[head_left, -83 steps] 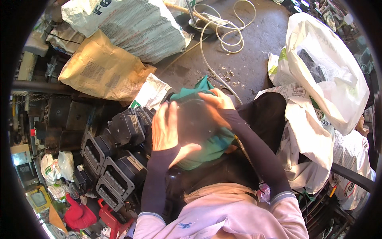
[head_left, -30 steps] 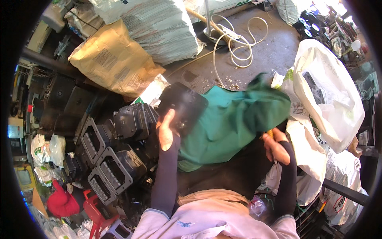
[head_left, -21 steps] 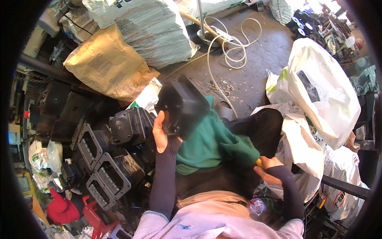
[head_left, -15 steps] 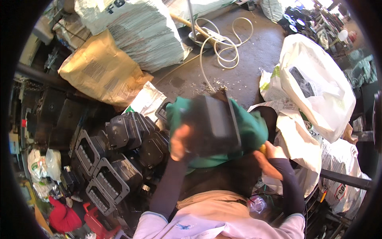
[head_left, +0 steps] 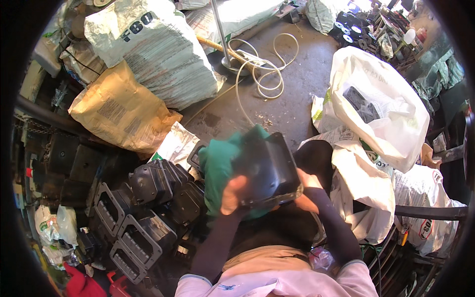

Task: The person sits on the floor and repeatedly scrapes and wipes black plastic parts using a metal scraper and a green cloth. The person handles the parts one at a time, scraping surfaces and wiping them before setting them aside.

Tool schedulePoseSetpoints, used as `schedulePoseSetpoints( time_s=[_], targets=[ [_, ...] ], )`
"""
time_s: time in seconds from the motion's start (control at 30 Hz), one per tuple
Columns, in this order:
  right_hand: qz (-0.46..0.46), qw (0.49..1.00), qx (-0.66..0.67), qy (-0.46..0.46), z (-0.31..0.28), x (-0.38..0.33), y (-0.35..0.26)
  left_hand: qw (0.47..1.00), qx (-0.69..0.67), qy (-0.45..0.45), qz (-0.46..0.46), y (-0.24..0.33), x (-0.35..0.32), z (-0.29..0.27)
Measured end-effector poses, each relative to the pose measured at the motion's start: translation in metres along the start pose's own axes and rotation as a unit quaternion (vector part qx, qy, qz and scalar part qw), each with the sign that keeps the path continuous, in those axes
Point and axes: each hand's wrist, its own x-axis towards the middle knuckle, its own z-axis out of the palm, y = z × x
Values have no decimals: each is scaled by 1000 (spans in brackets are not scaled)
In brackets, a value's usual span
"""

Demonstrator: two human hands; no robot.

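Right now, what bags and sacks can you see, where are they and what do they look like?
White woven sack: top left, bulging, dark print.
Brown paper sack: below it, crumpled, with a pale label.
White plastic bag: right, open, dark parts inside.
Printed white sacks: lower right, white with green and red marks.

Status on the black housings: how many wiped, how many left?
No count is possible. Done: a black part lies in the open white bag on the right, possibly finished. In hand: one black housing, blurred, gripped by the left hand and right hand against a green cloth. Left: a stack of similar housings sits at the person's left.
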Motion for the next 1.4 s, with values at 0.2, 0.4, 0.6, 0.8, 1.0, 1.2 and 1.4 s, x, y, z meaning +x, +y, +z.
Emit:
schedulePoseSetpoints(
  time_s=[0.2,0.4,0.6,0.8,1.0,1.2,1.4],
  targets=[
    [25,995,86,-41,-24,0,0,992,2,-123,1,56,-23,-27],
    [190,947,233,-110,-61,-12,14,979,-4,-17,205,68,-34,-42],
    [74,945,318,22,-83,-33,34,994,37,-44,94,77,-39,-33],
    [-120,899,420,26,-91,-35,16,977,125,68,161,62,-1,12],
    [-75,963,250,-68,-69,-30,-35,965,95,96,223,98,96,19],
    [-103,994,32,10,-10,14,-61,932,117,100,329,101,144,9],
    [-51,996,-40,58,3,38,-55,915,229,87,321,114,148,-9]
  ],
)
